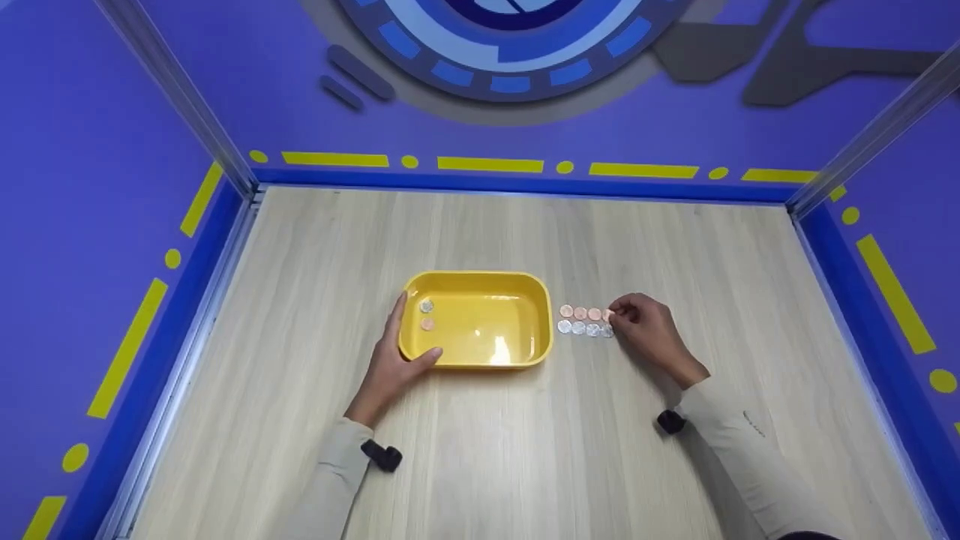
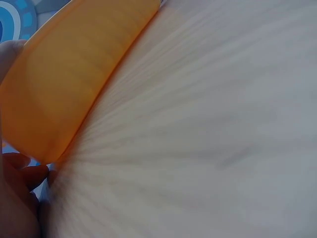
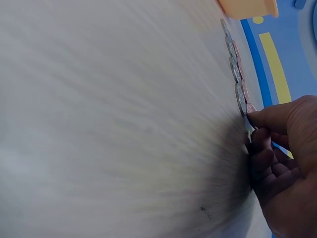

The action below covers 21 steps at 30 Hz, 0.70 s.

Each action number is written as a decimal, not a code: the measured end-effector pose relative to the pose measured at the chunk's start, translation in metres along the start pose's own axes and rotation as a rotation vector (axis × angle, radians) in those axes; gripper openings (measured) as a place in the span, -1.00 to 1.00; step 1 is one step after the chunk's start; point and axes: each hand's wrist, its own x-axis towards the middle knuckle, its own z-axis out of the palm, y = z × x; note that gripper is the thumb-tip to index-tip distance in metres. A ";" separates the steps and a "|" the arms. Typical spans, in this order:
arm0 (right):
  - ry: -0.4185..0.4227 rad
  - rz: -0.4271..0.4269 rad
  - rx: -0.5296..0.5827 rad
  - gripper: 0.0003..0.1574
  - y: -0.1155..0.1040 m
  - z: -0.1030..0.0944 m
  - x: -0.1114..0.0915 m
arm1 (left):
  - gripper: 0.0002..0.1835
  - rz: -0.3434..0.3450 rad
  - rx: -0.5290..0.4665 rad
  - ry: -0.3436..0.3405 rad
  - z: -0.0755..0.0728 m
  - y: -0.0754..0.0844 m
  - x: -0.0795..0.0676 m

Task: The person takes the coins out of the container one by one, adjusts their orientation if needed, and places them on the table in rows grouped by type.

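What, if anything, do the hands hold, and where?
Left hand: yellow tray, by its left end. Right hand: touching rightmost copper coin at its edge; pinch unclear.

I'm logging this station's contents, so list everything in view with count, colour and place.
Bin: 1, yellow, on table
Bin coins: 2, one silver-coloured, one copper-coloured, inside, left end
Far coin row: 4, copper-coloured, right of bin
Near coin row: 4, silver-coloured, right of bin
Table: 1, pale wood-look, beneath bin
Walls: 3, blue-purple with yellow marks, back and sides
Corner posts: 2, silver-grey, back corners
Wrist devices: 2, black, at cuffs
Sleeves: 2, beige, both arms
Left hand: 1, holding bin's left end
Right hand: 1, pinching far row's right-end coin
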 end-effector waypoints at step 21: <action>-0.025 0.012 0.058 -0.88 -0.011 -0.001 -0.003 | 0.27 0.007 -0.003 0.005 -0.001 0.000 -0.001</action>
